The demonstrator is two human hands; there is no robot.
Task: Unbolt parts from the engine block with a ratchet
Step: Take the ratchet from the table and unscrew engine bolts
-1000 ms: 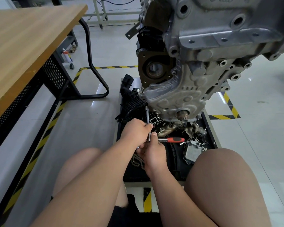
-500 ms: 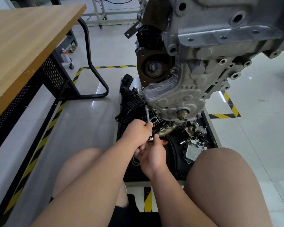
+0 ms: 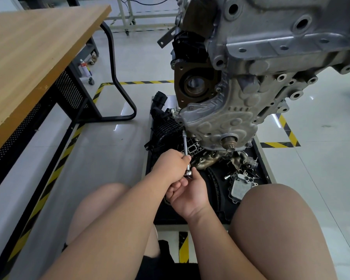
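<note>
Above glossy floor tiles [image 3: 113, 158], left hand [image 3: 170, 164] grips the ratchet extension [image 3: 186, 147], right hand [image 3: 190, 193] curled round its hidden handle.

I'm seeing the dull grey engine block [image 3: 261, 110] looming above my left hand [image 3: 171, 165], yellow-and-black striped tape [image 3: 55, 174] running left of it, tan wood-grain table [image 3: 28, 57] beyond.

Both forearms reach forward between the knees, the left hand [image 3: 170, 165] clenched just above the curled right hand [image 3: 187, 191].
</note>
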